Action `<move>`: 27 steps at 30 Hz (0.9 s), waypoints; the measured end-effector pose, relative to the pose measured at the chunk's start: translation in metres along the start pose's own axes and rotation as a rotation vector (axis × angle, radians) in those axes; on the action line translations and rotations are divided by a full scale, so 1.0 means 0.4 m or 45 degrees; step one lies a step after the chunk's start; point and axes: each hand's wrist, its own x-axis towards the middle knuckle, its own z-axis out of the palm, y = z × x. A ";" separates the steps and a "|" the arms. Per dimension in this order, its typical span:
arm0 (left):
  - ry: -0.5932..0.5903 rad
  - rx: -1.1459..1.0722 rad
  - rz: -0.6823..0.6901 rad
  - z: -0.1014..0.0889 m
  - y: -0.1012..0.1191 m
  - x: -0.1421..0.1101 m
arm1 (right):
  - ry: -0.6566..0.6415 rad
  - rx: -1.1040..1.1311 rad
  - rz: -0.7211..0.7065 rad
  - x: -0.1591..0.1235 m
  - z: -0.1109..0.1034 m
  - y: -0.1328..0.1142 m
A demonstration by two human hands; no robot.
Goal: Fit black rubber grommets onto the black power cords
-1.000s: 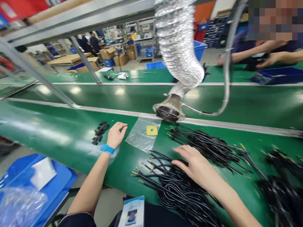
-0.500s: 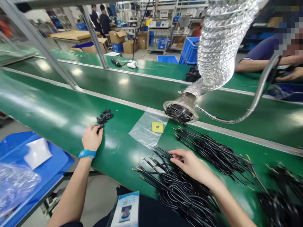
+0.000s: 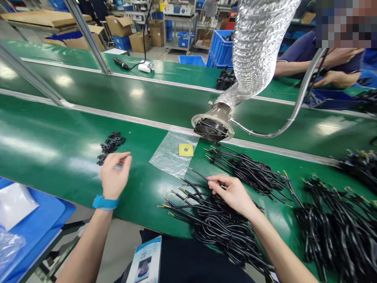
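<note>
My left hand (image 3: pixel 115 173), with a blue wristband, is raised just right of a small pile of black plastic parts (image 3: pixel 110 145). Its thumb and forefinger are pinched together; whatever may be between them is too small to make out. My right hand (image 3: pixel 231 192) pinches a black cable (image 3: pixel 200 175) near its stripped end, which points up and left. Below that hand lies a bundle of coiled black cables (image 3: pixel 220 232) with bare yellowish wire ends. Between the hands, a yellow square pad with a hole (image 3: pixel 190 151) rests on a clear plastic bag (image 3: pixel 166 155).
A fume duct with a fan (image 3: pixel 213 127) hangs over the bench's middle rail. More cable bundles lie behind my right hand (image 3: pixel 250 169) and at the far right (image 3: pixel 332 224). A blue bin (image 3: pixel 32 224) stands lower left. Across the bench, a co-worker's hands (image 3: pixel 335 78) handle something dark.
My left hand has come away from the black parts, fingers pinched. My right hand has lifted a cable end slightly from the bundle. The view has shifted right and down.
</note>
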 end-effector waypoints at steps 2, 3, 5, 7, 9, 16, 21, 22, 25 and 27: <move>-0.338 -0.332 -0.015 0.036 0.100 -0.008 | 0.166 0.089 -0.011 -0.006 0.001 -0.009; -0.549 -0.470 -0.017 0.057 0.150 -0.009 | 0.244 0.123 -0.032 -0.009 0.000 -0.017; -0.928 -0.675 -0.023 0.100 0.243 -0.006 | 0.351 0.161 -0.101 -0.014 -0.005 -0.038; -1.170 -0.842 -0.058 0.140 0.323 0.001 | 0.423 0.144 -0.195 -0.020 -0.012 -0.065; -1.287 -1.015 -0.119 0.175 0.385 0.007 | 0.483 0.090 -0.301 -0.025 -0.019 -0.092; -1.283 -1.377 -0.283 0.250 0.479 -0.012 | 0.593 -0.069 -0.436 -0.038 -0.040 -0.121; -1.306 -1.409 -0.410 0.291 0.447 -0.031 | 0.440 0.190 -0.236 -0.007 -0.033 -0.070; -1.318 -1.421 -0.446 0.299 0.432 -0.033 | 0.400 0.238 -0.196 0.004 -0.026 -0.058; -1.313 -1.439 -0.556 0.322 0.383 -0.034 | 0.293 0.331 -0.089 0.039 0.004 -0.024; -1.297 -1.428 -0.617 0.333 0.354 -0.034 | 0.226 0.352 -0.023 0.058 0.024 -0.007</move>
